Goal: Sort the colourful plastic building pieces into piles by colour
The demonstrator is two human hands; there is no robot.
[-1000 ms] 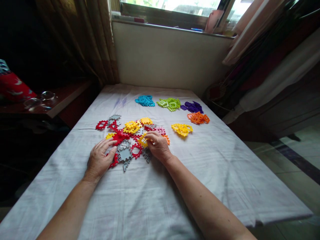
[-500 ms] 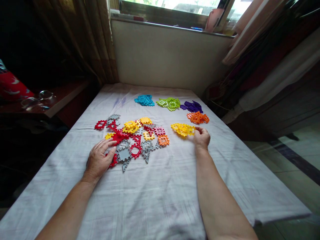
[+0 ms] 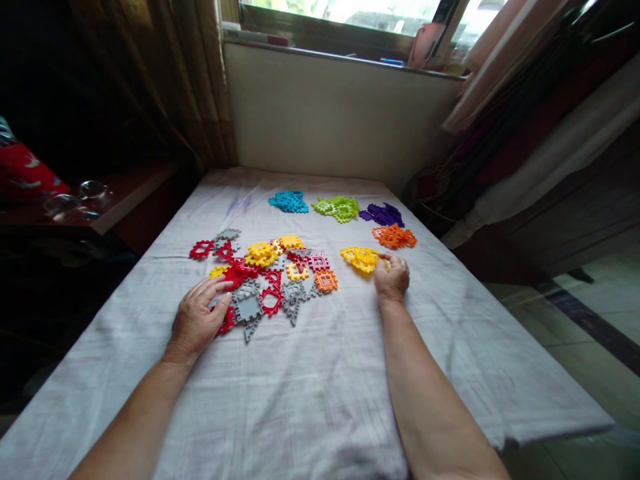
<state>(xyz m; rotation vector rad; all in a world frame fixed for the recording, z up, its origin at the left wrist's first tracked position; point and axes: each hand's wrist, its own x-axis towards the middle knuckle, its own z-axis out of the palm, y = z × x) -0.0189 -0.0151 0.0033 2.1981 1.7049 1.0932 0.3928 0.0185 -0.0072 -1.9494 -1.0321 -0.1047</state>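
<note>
My left hand [image 3: 200,315] rests at the left side of a mixed heap of toothed plastic building pieces. Its fingers lie stretched out, their tips touching red pieces [image 3: 239,275]. Grey pieces [image 3: 249,308] lie just right of the thumb; other red, yellow and pink ones spread behind and beside them. At the right, my right hand [image 3: 393,277] is at the near right end of a small yellow pile [image 3: 360,259]. Thumb and fingers close around the edge of a yellow building piece [image 3: 385,265], partly hidden by the hand.
Farther back lie sorted piles: blue [image 3: 289,201], light green [image 3: 337,209], purple [image 3: 384,215] and orange [image 3: 394,236]. A single orange square [image 3: 327,281] lies at the heap's right edge. A white cloth [image 3: 280,413] covers the table, which meets a wall below the window.
My right hand has shifted a little left, against the yellow pile, and the yellow pieces sit closer together. My left hand stays in place.
</note>
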